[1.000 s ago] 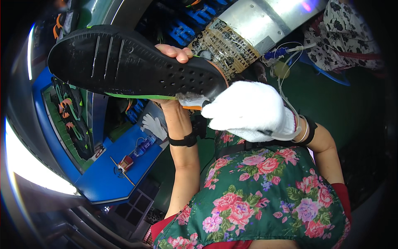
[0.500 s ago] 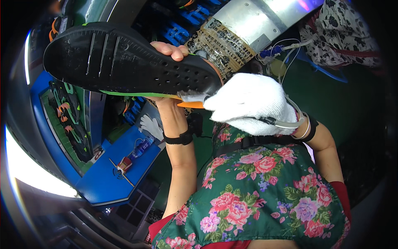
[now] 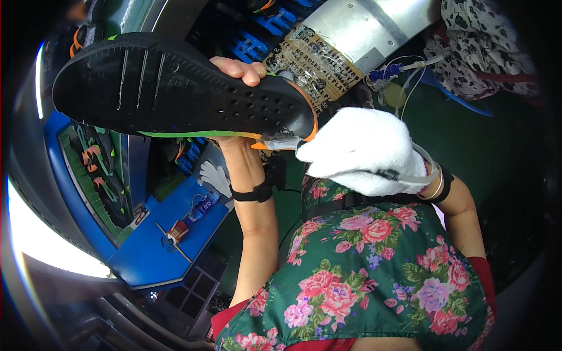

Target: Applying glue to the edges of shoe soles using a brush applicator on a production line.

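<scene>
Now the black sole [image 3: 175, 88] spans the upper left of the frame, underside showing, its toe end a little further left than half a second ago. The left hand [image 3: 239, 70] grips it by the edge, bare fingers curled over the top side. At the sole's lower edge, near the heel, pale brush bristles [image 3: 280, 143] touch the rim, slightly lower and further right than before. The right hand [image 3: 366, 152], in a white glove, has shifted the same way; its fingers are bunched around the brush's other end, which they hide. In the lower left, a spare glove [image 3: 213, 177] and a bottle [image 3: 204, 206] lie on the blue counter [image 3: 146, 257], unchanged.
</scene>
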Tool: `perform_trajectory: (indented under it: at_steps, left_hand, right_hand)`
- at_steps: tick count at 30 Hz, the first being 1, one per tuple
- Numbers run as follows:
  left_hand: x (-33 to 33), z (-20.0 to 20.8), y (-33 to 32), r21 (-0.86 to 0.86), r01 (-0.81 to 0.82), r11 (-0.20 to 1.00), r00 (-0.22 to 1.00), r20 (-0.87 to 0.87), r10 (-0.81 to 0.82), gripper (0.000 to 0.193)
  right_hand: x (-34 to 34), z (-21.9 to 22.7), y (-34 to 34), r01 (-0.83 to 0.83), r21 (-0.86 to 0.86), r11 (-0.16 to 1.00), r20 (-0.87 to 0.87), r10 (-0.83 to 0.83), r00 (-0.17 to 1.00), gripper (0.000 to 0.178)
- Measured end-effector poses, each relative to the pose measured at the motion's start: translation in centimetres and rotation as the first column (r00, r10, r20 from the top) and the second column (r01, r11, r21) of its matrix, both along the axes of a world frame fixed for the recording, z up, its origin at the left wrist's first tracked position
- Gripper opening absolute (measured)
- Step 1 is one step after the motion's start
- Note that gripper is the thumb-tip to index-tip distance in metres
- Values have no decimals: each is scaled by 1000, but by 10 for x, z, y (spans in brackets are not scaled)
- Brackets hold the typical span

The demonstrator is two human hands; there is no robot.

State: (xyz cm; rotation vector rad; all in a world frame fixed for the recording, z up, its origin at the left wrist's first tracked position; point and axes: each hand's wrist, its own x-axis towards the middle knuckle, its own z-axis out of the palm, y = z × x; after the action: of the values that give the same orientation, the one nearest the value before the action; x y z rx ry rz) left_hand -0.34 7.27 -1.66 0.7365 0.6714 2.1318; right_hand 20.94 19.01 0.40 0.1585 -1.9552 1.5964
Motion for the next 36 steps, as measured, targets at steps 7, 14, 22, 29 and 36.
perform_trajectory:
  at_steps: [7,14,22,29,36]
  left_hand:
    - [-2,0,-1,6,6,1000,1000,-5,-6,55]
    - [8,-10,-1,7,-67,998,998,-12,67,70]
    - [3,-17,0,38,1,999,1000,-11,-1,73]
    - [-3,-19,-1,54,59,997,998,-2,-59,77]
    - [-2,-23,-1,70,65,995,998,-4,-65,80]
  right_hand:
    - [-1,6,-15,45,13,999,-31,-44,999,27]
    - [-8,16,-15,31,-48,998,-86,-35,996,29]
    - [-1,16,-22,100,24,995,-23,-100,995,23]
    - [8,13,-3,106,16,994,58,-107,993,24]
    - [4,14,-25,119,30,992,-31,-119,992,25]
